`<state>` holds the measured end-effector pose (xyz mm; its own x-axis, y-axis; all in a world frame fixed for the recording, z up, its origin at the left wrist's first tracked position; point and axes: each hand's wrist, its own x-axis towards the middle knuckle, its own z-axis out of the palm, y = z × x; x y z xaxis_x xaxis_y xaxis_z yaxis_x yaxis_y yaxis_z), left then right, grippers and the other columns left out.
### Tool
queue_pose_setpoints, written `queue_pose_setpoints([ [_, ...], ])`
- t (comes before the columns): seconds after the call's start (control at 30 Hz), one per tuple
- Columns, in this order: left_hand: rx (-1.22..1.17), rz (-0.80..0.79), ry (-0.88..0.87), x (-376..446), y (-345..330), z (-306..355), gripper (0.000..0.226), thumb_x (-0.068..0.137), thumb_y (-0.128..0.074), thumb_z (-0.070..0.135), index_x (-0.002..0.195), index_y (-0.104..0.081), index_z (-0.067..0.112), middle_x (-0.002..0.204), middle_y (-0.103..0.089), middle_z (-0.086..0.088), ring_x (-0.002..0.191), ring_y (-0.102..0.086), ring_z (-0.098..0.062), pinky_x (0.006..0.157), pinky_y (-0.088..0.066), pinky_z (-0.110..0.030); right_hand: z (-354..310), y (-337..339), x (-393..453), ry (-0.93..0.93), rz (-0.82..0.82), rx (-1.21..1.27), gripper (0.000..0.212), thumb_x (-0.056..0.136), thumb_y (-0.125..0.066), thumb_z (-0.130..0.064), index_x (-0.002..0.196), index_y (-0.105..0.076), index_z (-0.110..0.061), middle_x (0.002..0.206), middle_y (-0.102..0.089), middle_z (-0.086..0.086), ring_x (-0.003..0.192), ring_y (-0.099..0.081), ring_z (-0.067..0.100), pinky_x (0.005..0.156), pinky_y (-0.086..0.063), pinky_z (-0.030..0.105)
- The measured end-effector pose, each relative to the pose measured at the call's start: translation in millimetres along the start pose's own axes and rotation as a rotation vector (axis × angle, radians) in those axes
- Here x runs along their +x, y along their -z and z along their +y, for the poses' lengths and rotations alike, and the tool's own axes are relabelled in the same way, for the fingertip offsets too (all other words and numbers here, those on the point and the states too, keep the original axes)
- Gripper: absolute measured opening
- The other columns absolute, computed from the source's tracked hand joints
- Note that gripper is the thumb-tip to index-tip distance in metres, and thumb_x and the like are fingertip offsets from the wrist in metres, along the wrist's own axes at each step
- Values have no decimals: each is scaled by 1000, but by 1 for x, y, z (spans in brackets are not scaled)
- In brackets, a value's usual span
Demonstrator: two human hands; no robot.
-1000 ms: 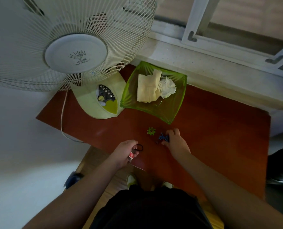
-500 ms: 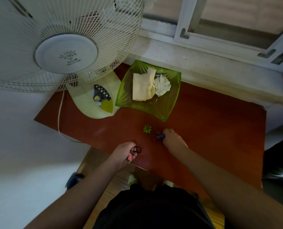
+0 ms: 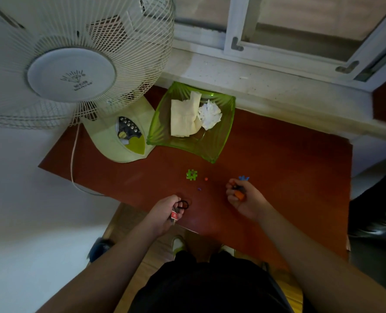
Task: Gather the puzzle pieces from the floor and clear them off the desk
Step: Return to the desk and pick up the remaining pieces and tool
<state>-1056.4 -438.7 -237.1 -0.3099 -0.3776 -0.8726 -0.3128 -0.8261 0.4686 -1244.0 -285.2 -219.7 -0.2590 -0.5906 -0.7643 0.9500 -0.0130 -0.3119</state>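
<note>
**Right hand lifts a clutch of pieces; three bits left on the tabletop**

The right hand's fingers [image 3: 232,188] are curled round a small clutch of puzzle pieces: an orange piece [image 3: 239,195] and something dark sit in the palm, and a blue piece [image 3: 243,178] pokes out past the fingertips. Half a second ago this right hand [image 3: 244,199] was pressed down over the blue piece near the green one; now it has turned palm-up and drawn away to the right, so that pickup looks done.

The left hand [image 3: 167,213] has barely moved. Its fingers [image 3: 178,203] pinch a small red-labelled item [image 3: 174,215], and a black loop [image 3: 183,204] sits at the fingertips; what either is I cannot tell.

Still lying on the red tabletop [image 3: 277,172] are the green piece [image 3: 191,174], a tiny orange bit [image 3: 206,178] just beside it, and a small purple bit [image 3: 199,189] nearer the person. Those three probably come next.

Further out stand a green dish [image 3: 223,141] holding crumpled paper and the fan [image 3: 120,145].
</note>
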Motion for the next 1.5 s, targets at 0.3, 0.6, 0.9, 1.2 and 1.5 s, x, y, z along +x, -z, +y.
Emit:
queue_pose_setpoints([
  [0.3,4,-17,-27,0,4,-5,38,90,-49,8,53,-43,14,61,-49,-4,44,-42,-12,45,-29,-22,2,-5,23,101,98,-415,35,96,-52,-23,64,-41,-13,60,-40,4,44,-38,12,36,-21,22],
  [0.6,21,31,-22,-6,21,-6,28,90,-53,12,62,-48,12,61,-49,-2,50,-47,-14,46,-30,-22,21,-29,43,485,233,-1545,25,99,-46,-27,122,-47,-17,106,-64,10,91,-63,31,68,-47,35],
  [0.9,31,84,-47,-9,33,-7,29,90,-51,11,61,-50,13,62,-48,-2,48,-47,-14,49,-25,-26,32,-46,61,511,235,-2156,37,100,-46,-28,133,-35,-13,111,-66,13,97,-66,35,70,-49,39],
  [1.2,6,53,-39,-12,25,4,19,91,-50,8,72,-49,9,63,-47,-4,48,-46,-15,42,-32,-21,14,-31,54,246,116,-1179,9,99,-47,-22,98,-49,-14,71,-52,4,58,-53,17,49,-37,26],
  [1.5,62,2,-35,-10,23,3,24,90,-49,11,68,-42,14,58,-46,-2,46,-42,-16,46,-23,-23,28,-8,30,-11,-59,-287,26,99,-47,-21,78,-52,-7,73,-56,7,46,-41,11,34,-24,20],
])
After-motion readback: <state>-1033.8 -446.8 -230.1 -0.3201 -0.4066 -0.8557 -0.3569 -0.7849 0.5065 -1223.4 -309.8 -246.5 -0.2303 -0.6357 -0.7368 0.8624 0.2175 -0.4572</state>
